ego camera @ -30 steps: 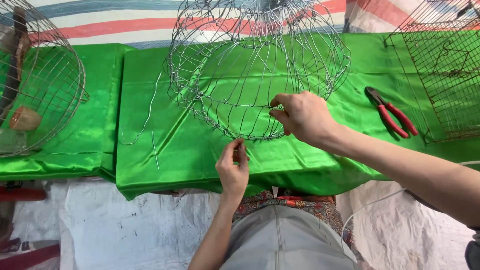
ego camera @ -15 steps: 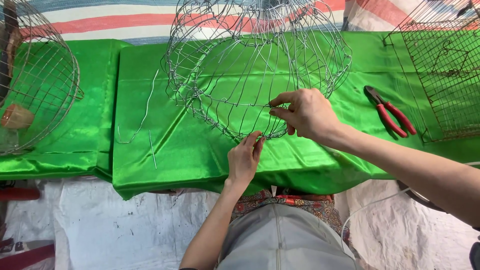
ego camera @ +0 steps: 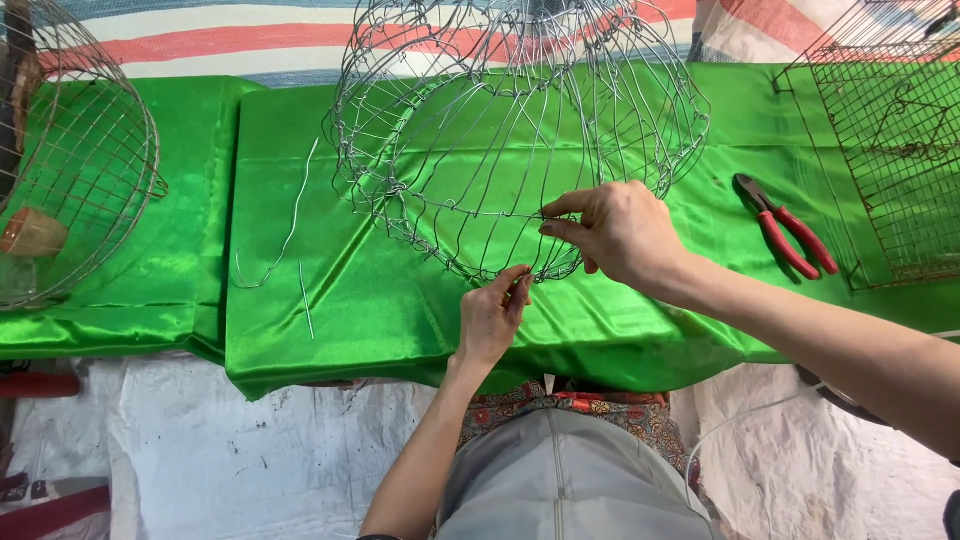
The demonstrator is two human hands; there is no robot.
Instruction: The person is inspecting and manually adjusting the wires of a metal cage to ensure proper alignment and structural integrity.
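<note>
Green cloth (ego camera: pixel 330 300) covers the table. Head view: wire cage (ego camera: pixel 520 130) lies at 12 o'clock, nothing seen inside. Right hand (ego camera: pixel 620 235) pinches its near rim; left hand (ego camera: pixel 492 315), at 6, pinches the rim wire just below. Pliers (ego camera: pixel 785 238) at 3. Wire basket (ego camera: pixel 75 170) at 9 holds a brownish object (ego camera: pixel 32 232).

Both forearms are bare to the frame edge; no sleeves, gloves, rings or watch visible on the left hand (ego camera: pixel 492 318) or right hand (ego camera: pixel 618 235). Lower body: grey garment over red patterned fabric at the waist.
</note>
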